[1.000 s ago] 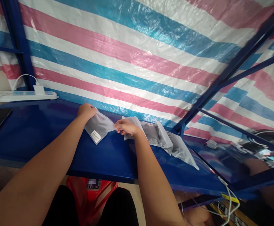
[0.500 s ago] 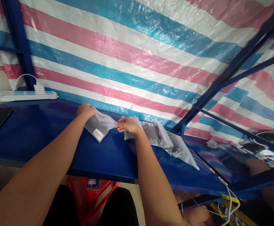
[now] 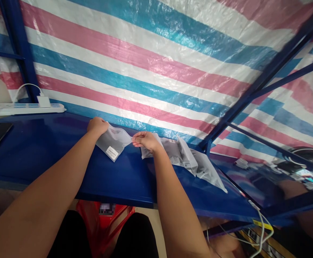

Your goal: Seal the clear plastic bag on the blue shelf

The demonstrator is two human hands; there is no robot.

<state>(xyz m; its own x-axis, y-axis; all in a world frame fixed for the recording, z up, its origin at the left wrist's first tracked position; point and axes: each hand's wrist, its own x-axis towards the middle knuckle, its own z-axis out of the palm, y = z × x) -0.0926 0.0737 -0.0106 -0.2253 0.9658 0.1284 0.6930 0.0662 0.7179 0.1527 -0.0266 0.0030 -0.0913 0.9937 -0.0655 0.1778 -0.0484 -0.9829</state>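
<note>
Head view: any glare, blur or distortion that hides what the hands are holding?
Head view: glare streaks the striped tarp and glossy blue shelf; straight frame bars bow toward the edges. Left hand and right hand grip a sharp grey pouch; its label print is too small to read.

The pouch [image 3: 113,141] is thin frosted plastic, matt and slightly crinkled, with a white paper label. The pile of pouches [image 3: 191,161] beside it looks the same soft, creased film. The table [image 3: 51,150] is glossy blue painted metal. The tarpaulin [image 3: 156,64] behind is woven plastic, shiny and wrinkled. The power strip [image 3: 24,108] is smooth white plastic.
</note>
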